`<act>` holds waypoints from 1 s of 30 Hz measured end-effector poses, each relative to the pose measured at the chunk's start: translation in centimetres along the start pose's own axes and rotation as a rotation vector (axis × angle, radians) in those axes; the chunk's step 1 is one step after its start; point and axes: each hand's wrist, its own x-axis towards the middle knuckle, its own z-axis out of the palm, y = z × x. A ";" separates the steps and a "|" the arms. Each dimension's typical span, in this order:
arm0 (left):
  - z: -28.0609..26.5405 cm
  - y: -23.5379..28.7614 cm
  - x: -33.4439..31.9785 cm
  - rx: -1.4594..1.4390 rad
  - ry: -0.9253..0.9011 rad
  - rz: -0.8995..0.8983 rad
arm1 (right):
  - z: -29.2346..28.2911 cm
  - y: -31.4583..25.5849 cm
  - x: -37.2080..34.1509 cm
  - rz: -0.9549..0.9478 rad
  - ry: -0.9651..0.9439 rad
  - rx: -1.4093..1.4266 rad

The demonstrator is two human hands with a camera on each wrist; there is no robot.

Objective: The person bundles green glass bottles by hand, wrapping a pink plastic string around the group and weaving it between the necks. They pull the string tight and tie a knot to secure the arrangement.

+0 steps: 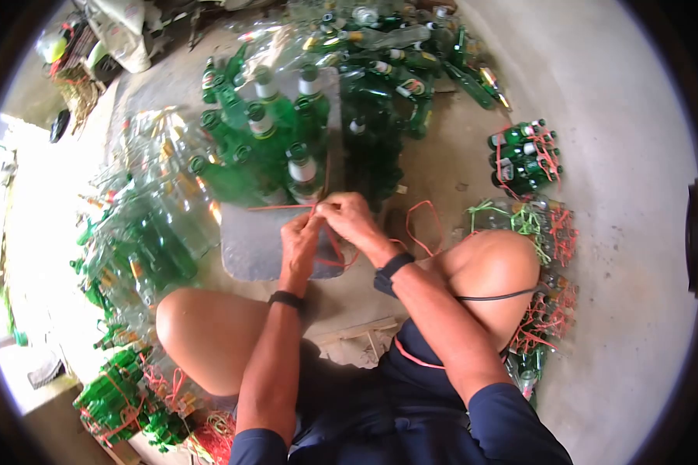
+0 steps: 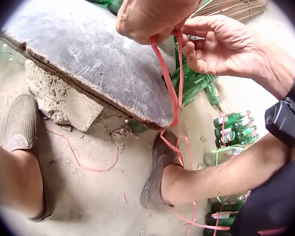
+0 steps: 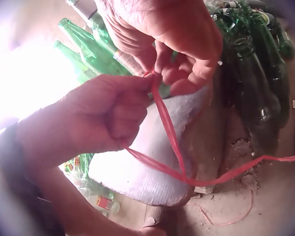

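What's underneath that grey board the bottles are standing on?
A rough, pale block shows beneath the edge of the grey board, and something dark green peeks out nearby. Whatever lies farther under is hidden by the board itself.

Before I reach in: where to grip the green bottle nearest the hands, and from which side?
The nearest green bottle: likely best by its neck, from above. It stands upright, with its narrow, labelled neck exposed, while other bottles crowd behind it.

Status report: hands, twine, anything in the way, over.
Left hand and right hand pinching red plastic twine. Green bottles standing beyond, on grey board. Possible snag: loose twine loop near right knee.
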 end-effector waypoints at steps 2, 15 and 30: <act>0.0 0.3 -0.1 -0.018 -0.021 -0.012 | 0.4 0.3 0.4 0.048 -0.008 0.086; 0.0 1.6 -1.3 -0.393 0.023 -0.193 | -0.4 -0.7 0.0 0.263 -0.111 0.253; 0.7 0.1 -0.7 -0.648 0.015 -0.444 | -0.6 -0.9 -0.5 0.424 -0.210 0.695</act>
